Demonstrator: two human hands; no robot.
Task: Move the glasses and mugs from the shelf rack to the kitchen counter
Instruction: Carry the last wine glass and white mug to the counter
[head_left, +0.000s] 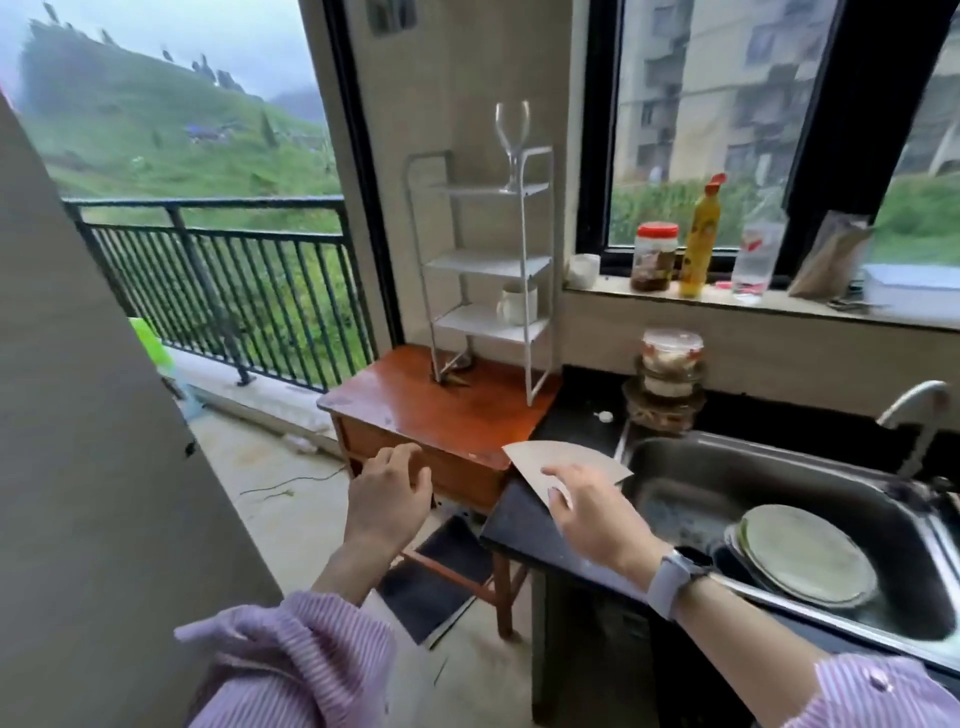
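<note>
A white wire shelf rack (485, 265) stands on a small wooden table (441, 410). A clear wine glass (512, 140) sits on its top shelf. A white mug (517, 304) rests on the lowest shelf. The dark kitchen counter (524, 519) lies right of the table. On the counter lies a tan fan-shaped card (561, 457), and my right hand (587, 514) holds it by its near edge, thumb on top. My left hand (387, 493) hovers in front of the table's edge with loosely curled fingers, holding nothing.
A steel sink (779, 483) with stacked plates (805, 558) and a tap (914, 415) fills the right. Stacked jars (670, 374) stand behind the sink. Bottles and a red-lidded jar (655, 257) line the windowsill. A balcony railing (218, 280) is at left.
</note>
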